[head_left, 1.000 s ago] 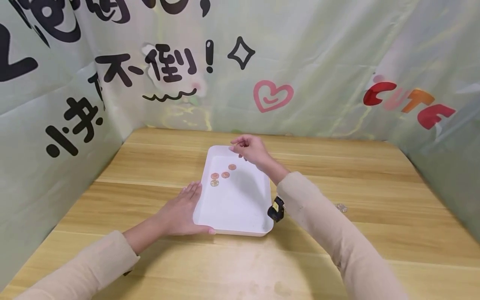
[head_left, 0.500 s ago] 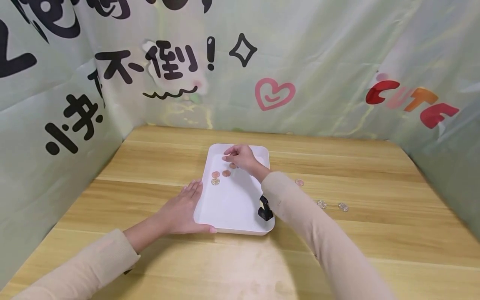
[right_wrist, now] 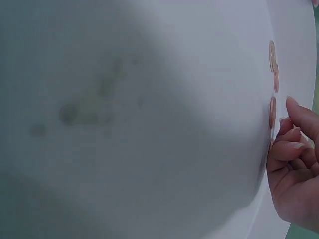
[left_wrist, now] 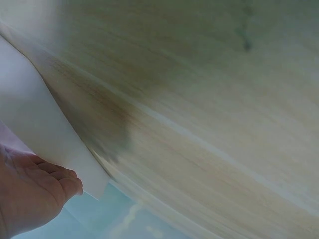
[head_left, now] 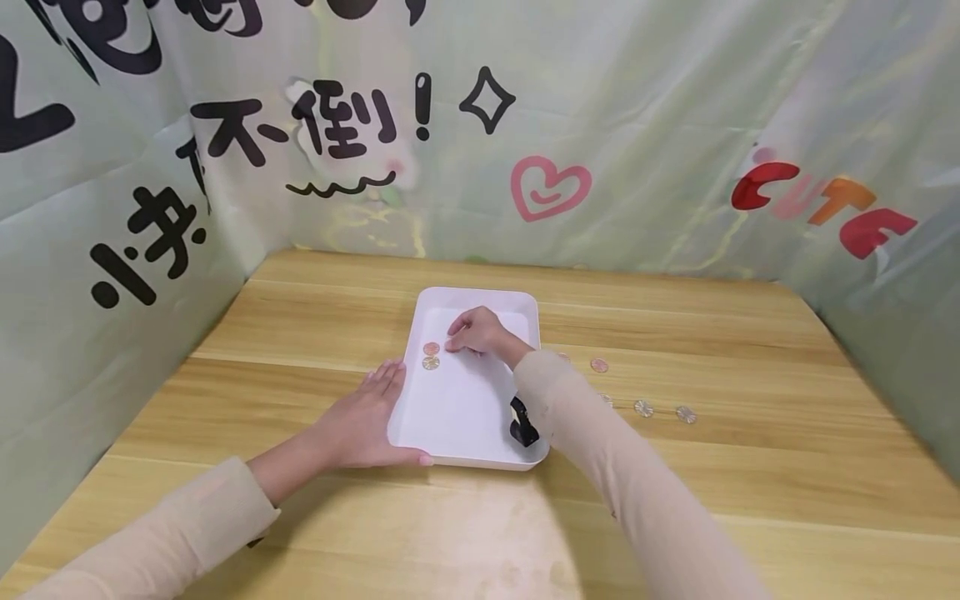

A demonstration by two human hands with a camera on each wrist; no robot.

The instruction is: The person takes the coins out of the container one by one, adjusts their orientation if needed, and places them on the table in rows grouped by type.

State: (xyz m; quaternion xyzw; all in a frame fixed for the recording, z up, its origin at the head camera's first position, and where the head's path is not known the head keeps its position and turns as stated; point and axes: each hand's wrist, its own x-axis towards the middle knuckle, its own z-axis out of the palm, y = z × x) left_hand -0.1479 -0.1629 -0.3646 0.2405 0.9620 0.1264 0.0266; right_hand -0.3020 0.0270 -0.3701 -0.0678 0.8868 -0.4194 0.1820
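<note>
Since a second ago, dropped from above the far rim down onto the floor of the white tray (head_left: 465, 417), fingertips of the right hand (head_left: 480, 333) now at tray level among the coins there; left hand (head_left: 358, 425) unmoved. From largest to smallest: wooden worktop (head_left: 750, 467) beneath everything; tray lengthwise away from the body, long axis running near to far; left grip flat and open along the tray's near left edge, thumb on the near rim; right grip curled, fingertips bunched just right of two copper-coloured coins (head_left: 431, 356), one beyond the other. Whether a coin sits pinched in that grip: cannot tell, fingers hiding it. Nearer to the tray coins by far: the right grip, coins directly to its left, almost touching. More loose coins (head_left: 643, 407) on the worktop well to its right, outside the tray.
</note>
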